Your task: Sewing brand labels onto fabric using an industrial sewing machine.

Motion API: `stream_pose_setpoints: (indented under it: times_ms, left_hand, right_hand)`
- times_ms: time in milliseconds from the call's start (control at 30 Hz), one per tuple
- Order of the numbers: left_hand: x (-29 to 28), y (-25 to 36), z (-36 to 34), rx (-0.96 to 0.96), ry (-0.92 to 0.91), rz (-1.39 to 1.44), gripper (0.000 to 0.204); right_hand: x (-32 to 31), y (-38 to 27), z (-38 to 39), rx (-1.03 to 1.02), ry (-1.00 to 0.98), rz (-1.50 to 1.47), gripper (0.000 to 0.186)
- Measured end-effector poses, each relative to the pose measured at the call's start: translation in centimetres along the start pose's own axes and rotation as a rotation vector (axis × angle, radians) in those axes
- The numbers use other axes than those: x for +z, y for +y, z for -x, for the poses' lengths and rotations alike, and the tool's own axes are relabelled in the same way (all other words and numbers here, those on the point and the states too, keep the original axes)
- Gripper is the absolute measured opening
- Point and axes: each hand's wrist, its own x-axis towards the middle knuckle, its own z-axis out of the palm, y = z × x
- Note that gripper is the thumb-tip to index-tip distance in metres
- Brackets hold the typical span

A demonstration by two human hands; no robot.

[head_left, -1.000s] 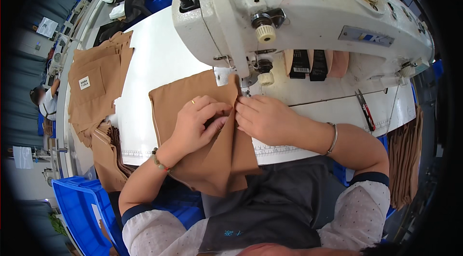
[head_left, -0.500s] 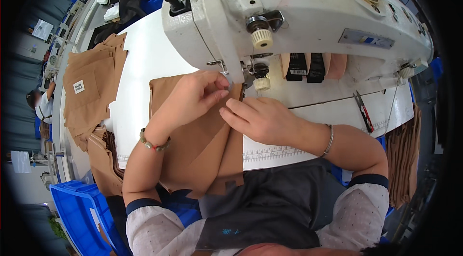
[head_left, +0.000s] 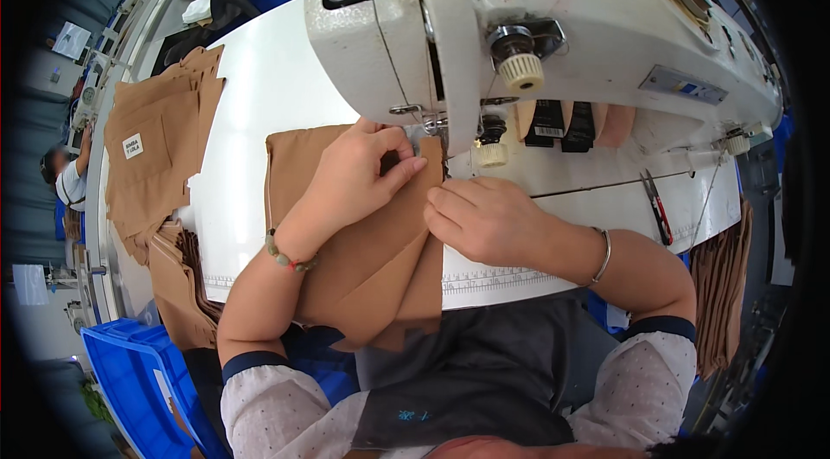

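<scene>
A folded brown fabric piece (head_left: pixel 363 260) lies on the white sewing table, its top right corner close to the needle area of a white sewing machine (head_left: pixel 380 53). My left hand (head_left: pixel 367 169) rests on this piece, thumb and forefinger pinched together just left of the presser foot. On the fabric's right edge, slightly below the needle area, my right hand (head_left: pixel 484 213) has its fingers closed against the cloth. The needle tip is too small to make out. Part of the fabric hangs over the table's front edge toward my lap.
Brown cut pieces (head_left: pixel 151 148) with a white label lie stacked at the left, above more folded brown cloth (head_left: pixel 177 277). Red-and-black thread snips (head_left: pixel 657 208) rest at the right. A blue crate (head_left: pixel 138 381) stands lower left. More brown cloth (head_left: pixel 722 286) hangs at the far right.
The view has shifted a little, so the machine head appears larger and farther right. Both hands stay at the fabric's top right edge, with only a small shift.
</scene>
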Motion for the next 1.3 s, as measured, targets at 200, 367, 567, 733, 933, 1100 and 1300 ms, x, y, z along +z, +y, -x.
stream_pose_setpoints:
  times_ms: [200, 367, 567, 733, 933, 1100, 1300]
  left_hand:
    - [0.7, 0.2, -0.2, -0.010, 0.102, -0.170, 0.020]
    - [0.7, 0.2, -0.3, 0.019, 0.112, -0.147, 0.023]
    - [0.6, 0.4, -0.3, 0.005, 0.113, -0.171, 0.023]
    - [0.7, 0.4, -0.3, -0.023, 0.098, -0.167, 0.024]
    - [0.7, 0.4, -0.3, 0.005, 0.109, -0.207, 0.024]
    - [1.2, 0.5, 0.0, 0.065, 0.224, -0.174, 0.020]
    - [2.0, 0.9, 0.5, 0.534, 0.299, -0.438, 0.022]
  right_hand:
    - [0.4, 0.2, -0.2, -0.063, 0.108, 0.085, 0.016]
    - [0.2, 0.0, 0.1, -0.035, 0.045, 0.037, 0.017]
    - [0.4, 0.0, 0.1, -0.039, 0.054, 0.038, 0.017]
    - [0.5, 0.0, 0.2, -0.045, 0.047, 0.050, 0.017]
    - [0.5, 0.0, 0.2, -0.066, 0.077, 0.070, 0.018]
    - [-0.3, 0.3, 0.0, -0.040, -0.036, -0.117, 0.017]
    - [-0.8, 0.4, 0.2, -0.086, -0.114, -0.015, 0.014]
